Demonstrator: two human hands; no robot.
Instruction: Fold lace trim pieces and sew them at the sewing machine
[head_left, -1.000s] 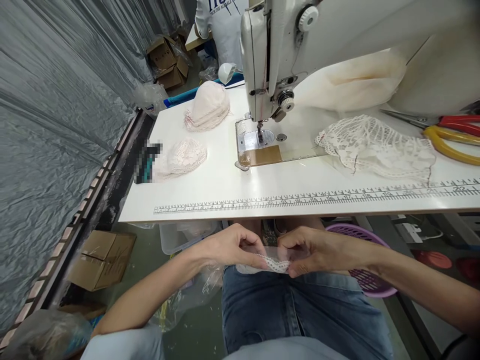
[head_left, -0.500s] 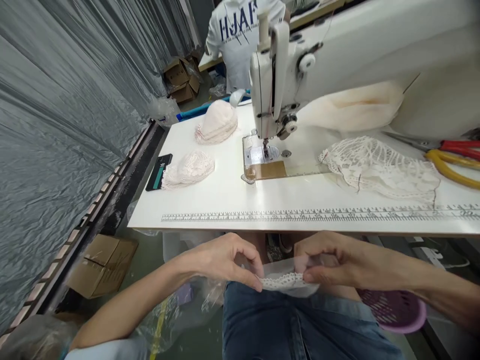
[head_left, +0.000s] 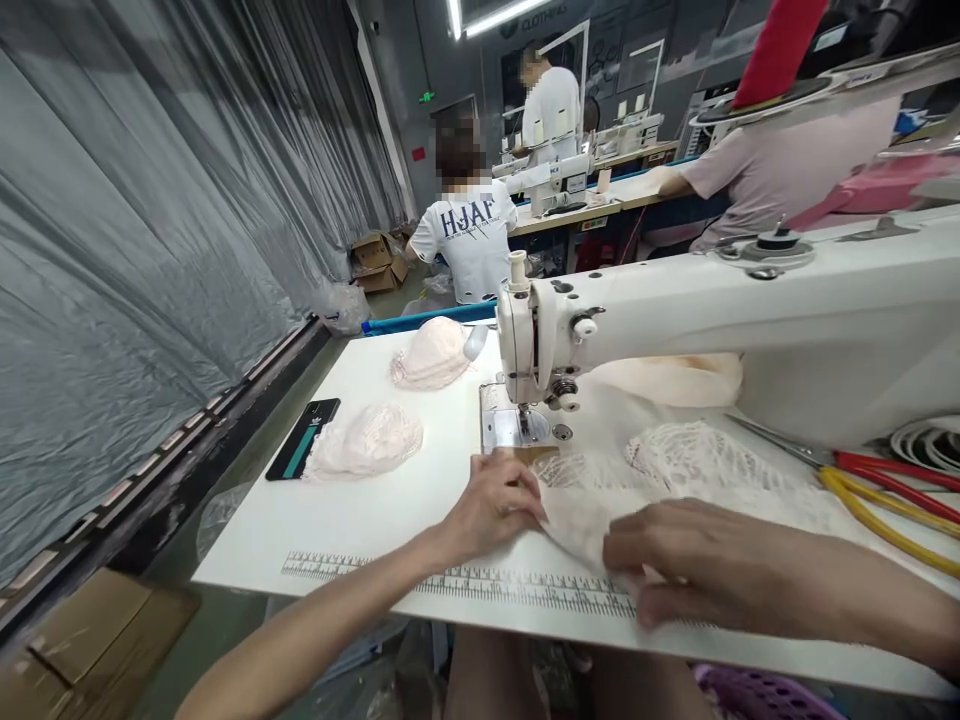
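Note:
My left hand [head_left: 499, 505] is closed on the left edge of a sheer white lace piece [head_left: 574, 510], just in front of the sewing machine's [head_left: 525, 345] needle and presser foot. At the piece's other side is my right hand [head_left: 686, 560], slightly blurred, with its fingers curled on the cloth over the table's front part. The lace stretches between both hands. Another white lace piece [head_left: 697, 455] lies behind my right hand. To the left, a pale lace cup piece [head_left: 367, 440] partly covers a black phone [head_left: 300, 440], and a stack of cup pieces [head_left: 431, 352] sits farther back.
Yellow-handled scissors [head_left: 862, 510] and a red-handled tool [head_left: 900, 468] lie at the right. A printed ruler [head_left: 450, 580] runs along the table's [head_left: 247, 560] front edge. Cardboard boxes [head_left: 97, 640] stand on the floor at left. Several people work at machines beyond.
Both hands have risen from above the lap onto the table, bringing the lace close to the presser foot. The camera view has tilted up, showing more of the room.

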